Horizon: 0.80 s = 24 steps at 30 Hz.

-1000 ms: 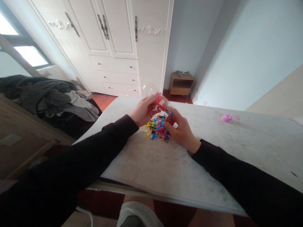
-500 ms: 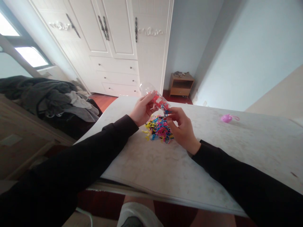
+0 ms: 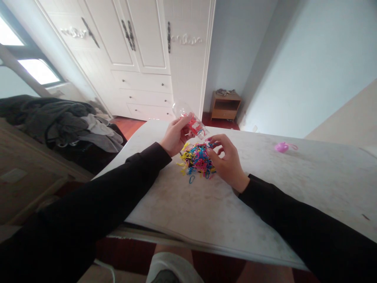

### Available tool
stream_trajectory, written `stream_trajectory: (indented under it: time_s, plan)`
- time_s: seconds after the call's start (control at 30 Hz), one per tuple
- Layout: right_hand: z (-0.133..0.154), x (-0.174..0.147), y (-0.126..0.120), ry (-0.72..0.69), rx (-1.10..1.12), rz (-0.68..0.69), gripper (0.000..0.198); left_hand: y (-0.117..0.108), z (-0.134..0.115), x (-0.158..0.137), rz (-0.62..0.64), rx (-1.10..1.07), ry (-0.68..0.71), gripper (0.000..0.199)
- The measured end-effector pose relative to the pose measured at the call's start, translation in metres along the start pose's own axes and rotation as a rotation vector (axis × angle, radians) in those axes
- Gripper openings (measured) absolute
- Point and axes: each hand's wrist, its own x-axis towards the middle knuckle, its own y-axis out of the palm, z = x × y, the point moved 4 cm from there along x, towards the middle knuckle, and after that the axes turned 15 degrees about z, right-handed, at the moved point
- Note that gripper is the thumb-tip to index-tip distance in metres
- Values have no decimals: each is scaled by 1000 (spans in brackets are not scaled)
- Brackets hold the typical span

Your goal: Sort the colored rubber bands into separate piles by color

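Note:
My left hand (image 3: 176, 135) is closed around a clear plastic bottle (image 3: 182, 109) with red on its side. The bottle tilts, its open end pointing down to the right. Below it, a heap of small rubber bands (image 3: 197, 159) in yellow, blue, pink and black lies on the white table (image 3: 188, 212). My right hand (image 3: 227, 159) is at the heap's right side, thumb and fingertips pinching a few small bands, just short of the bottle's mouth. One blue band (image 3: 192, 179) lies apart at the heap's near edge.
A pink rounded piece with a loop (image 3: 282, 147) rests on the table to the right. Beyond the table stand a white wardrobe (image 3: 147, 90) and a small wooden nightstand (image 3: 226, 104). Dark clothes (image 3: 64, 122) are piled at the left. My legs are under the table's near edge.
The bands that bunched at the bottle's mouth have come away from it, and a gap shows between bottle and right hand. A blue band now lies in front of the heap.

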Motion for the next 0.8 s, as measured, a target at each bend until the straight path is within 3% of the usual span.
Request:
stream_trajectory:
  time_s: [0.17, 0.47, 0.8]
  plan:
    - [5, 0, -5, -85, -75, -46, 6, -1, -4, -1, 5, 85, 53, 28]
    - [4, 0, -7, -76, -69, -87, 8, 7, 2, -4, 166, 162, -29, 27]
    - [1, 0, -6, -63, -69, -73, 8, 7, 1, -4, 118, 207, 2, 33]
